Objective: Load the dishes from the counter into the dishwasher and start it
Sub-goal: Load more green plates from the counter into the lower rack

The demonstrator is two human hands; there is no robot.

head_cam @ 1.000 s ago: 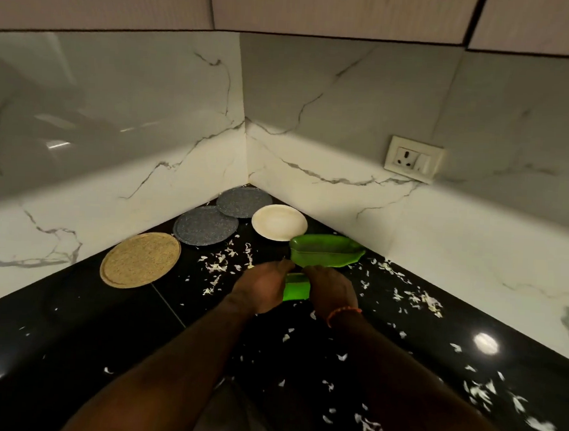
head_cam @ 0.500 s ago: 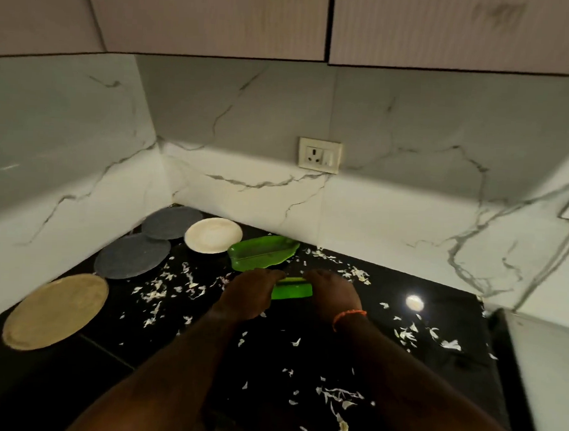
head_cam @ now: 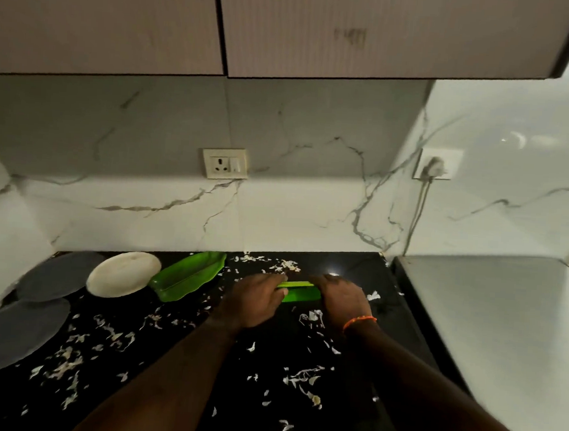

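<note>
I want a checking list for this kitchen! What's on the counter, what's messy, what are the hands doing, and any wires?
Surface: black counter, glossy.
Job's things: cream plate, green tray, two grey plates, all lying flat.
Clutter: white scraps scattered across the counter.
Hands: left hand and right hand grip a small green dish between them.
Cables: grey cord hangs from a wall plug.
Surroundings: marble wall, empty socket, overhead cabinets.

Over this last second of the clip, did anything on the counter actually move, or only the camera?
Mostly the camera: the view swung right. Both hands, left hand and right hand, still grip the small green dish, which looks carried rightward, away from the green tray. The tray, white plate and grey plates stayed put.
</note>
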